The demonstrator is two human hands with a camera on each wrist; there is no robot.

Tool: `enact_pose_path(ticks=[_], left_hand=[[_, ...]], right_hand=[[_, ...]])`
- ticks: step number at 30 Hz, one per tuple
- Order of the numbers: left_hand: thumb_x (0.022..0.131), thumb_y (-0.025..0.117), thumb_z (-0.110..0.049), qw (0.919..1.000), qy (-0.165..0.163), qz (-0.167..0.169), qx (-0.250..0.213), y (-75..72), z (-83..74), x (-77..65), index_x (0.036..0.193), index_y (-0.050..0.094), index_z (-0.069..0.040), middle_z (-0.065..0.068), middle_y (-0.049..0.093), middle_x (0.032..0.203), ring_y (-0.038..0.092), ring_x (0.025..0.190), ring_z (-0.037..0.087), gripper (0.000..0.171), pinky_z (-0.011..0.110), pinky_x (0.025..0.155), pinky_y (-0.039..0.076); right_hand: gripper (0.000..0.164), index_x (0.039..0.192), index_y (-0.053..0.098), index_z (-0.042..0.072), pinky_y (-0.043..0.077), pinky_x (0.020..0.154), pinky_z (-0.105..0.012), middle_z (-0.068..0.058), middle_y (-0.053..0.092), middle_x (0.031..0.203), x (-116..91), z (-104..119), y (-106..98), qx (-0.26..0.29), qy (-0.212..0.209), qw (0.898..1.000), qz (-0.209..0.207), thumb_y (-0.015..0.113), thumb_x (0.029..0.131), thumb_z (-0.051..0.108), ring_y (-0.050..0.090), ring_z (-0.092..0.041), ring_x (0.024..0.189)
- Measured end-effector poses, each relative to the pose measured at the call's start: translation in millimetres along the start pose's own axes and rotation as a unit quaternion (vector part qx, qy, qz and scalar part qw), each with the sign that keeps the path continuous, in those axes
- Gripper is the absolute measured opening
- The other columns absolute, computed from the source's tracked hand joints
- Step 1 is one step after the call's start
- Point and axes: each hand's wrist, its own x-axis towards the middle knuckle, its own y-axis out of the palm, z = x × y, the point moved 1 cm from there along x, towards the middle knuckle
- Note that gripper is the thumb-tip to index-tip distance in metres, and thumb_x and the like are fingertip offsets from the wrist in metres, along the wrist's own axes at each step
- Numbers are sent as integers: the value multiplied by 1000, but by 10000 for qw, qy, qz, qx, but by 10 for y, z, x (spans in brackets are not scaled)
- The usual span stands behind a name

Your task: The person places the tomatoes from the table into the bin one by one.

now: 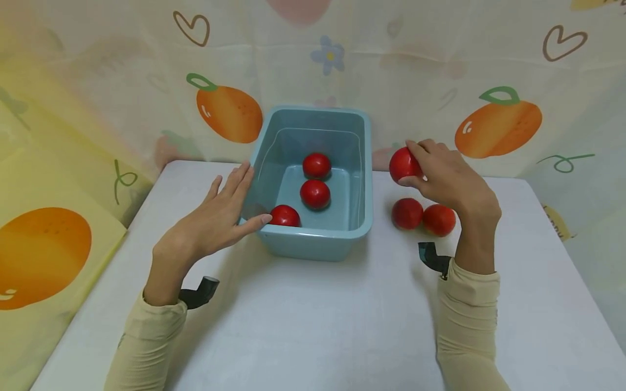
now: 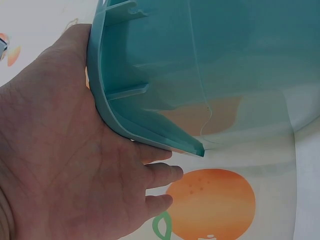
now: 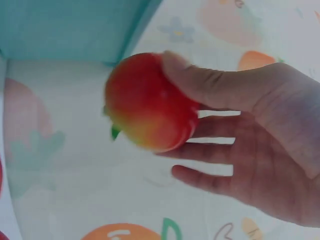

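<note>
Between thumb and fingers, my right hand (image 1: 447,174) pinches a round red fruit (image 1: 405,164) above the table, right of the blue plastic bin (image 1: 318,234). Up close in the right wrist view, that red fruit (image 3: 145,107) shows a yellowish patch and a small green leaf. My left hand (image 1: 210,220) rests against the bin's left side with fingers straight, its thumb over the front left corner. Inside the bin lie three red fruits: one at the back (image 1: 317,165), one in the middle (image 1: 315,194) and one by the front left corner (image 1: 285,216), partly hidden by the wall.
Two more red fruits, the left one (image 1: 407,213) and the right one (image 1: 439,220), lie side by side on the white table (image 1: 313,326) below my right hand. Behind the bin hangs a fruit-patterned cloth (image 1: 415,70). Each wrist carries a dark camera mount.
</note>
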Motion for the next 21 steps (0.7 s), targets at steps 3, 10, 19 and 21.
enact_pose_path(ticks=[3, 10, 19, 21], left_hand=[[103, 45, -65, 10000, -3, -2, 4, -1, 1, -2, 168, -7, -11, 5, -8, 179, -5, 167, 32, 99, 56, 135, -6], [103, 45, -66, 10000, -1, -3, 21, 1, 5, -4, 168, -8, -13, 4, -9, 179, -5, 167, 32, 99, 56, 135, -6], [103, 46, -65, 10000, 31, -33, 48, 4, 13, 1, 168, -7, -11, 5, -8, 179, -4, 167, 33, 99, 56, 135, -6], [103, 46, -65, 10000, 20, -35, 45, 5, 15, 1, 168, -6, -11, 6, -8, 179, -4, 167, 33, 99, 56, 135, -6]], right_hand=[[77, 162, 33, 3, 51, 106, -68, -28, 46, 153, -65, 32, -58, -121, -227, 9980, -578, 69, 101, 33, 46, -47, 135], [77, 163, 34, 8, 41, 116, -69, -26, 50, 153, -175, 141, -124, -57, -668, 9858, -1537, 69, 101, 37, 48, -45, 139], [79, 162, 39, 9, 44, 115, -62, -22, 59, 148, -170, 375, -100, 512, -1711, 9556, -2345, 76, 95, 27, 56, -41, 135], [79, 161, 39, 8, 44, 115, -61, -22, 59, 147, -137, 444, -64, 586, -1987, 9504, -2320, 77, 94, 26, 55, -40, 135]])
